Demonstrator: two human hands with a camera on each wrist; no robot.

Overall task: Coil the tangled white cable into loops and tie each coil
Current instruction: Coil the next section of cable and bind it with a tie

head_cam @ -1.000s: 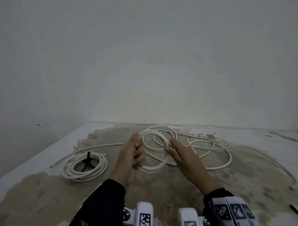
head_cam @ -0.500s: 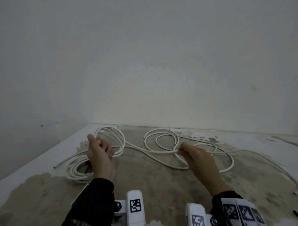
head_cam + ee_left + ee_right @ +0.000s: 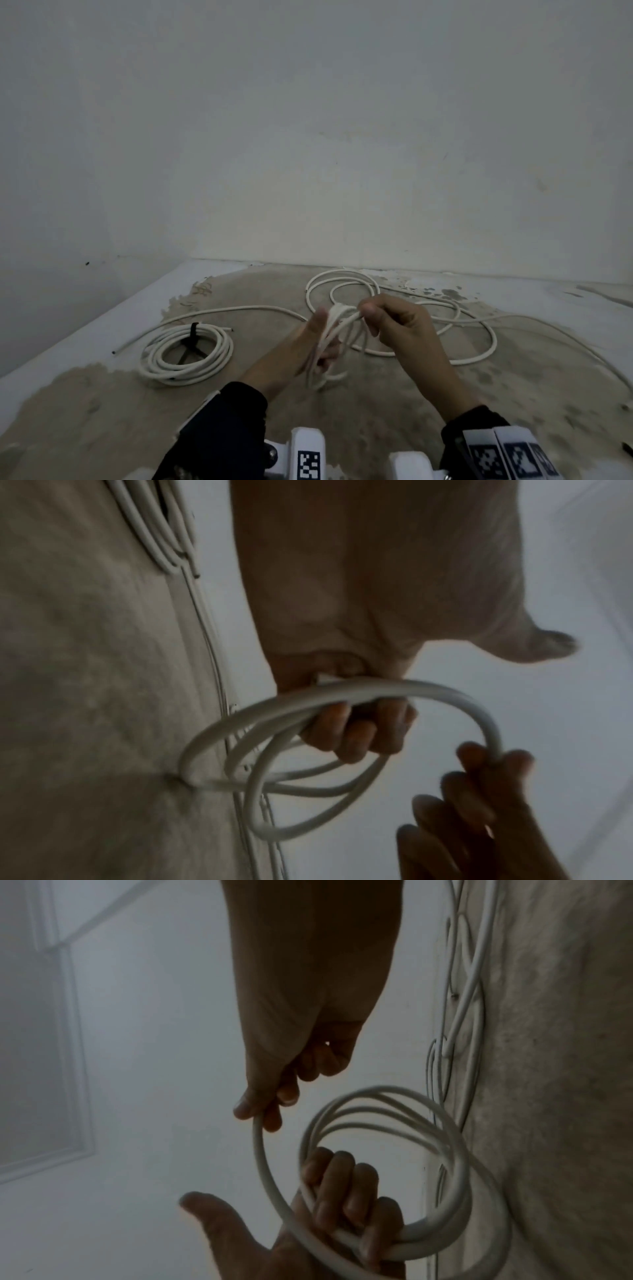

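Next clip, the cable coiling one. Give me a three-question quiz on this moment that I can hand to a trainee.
1. True or false: the finished coil on the floor already carries a black tie.
2. Which hand keeps the gathered loops? A) left hand B) right hand C) neither
3. Fill in: the right hand pinches a single strand between thumb and ____.

Key
1. True. The tie wraps that coil at its far side.
2. A. The left hand's fingers curl round several loops.
3. Fingertips. That strand curves down to the left palm, while more loose cable lies on the floor beyond.
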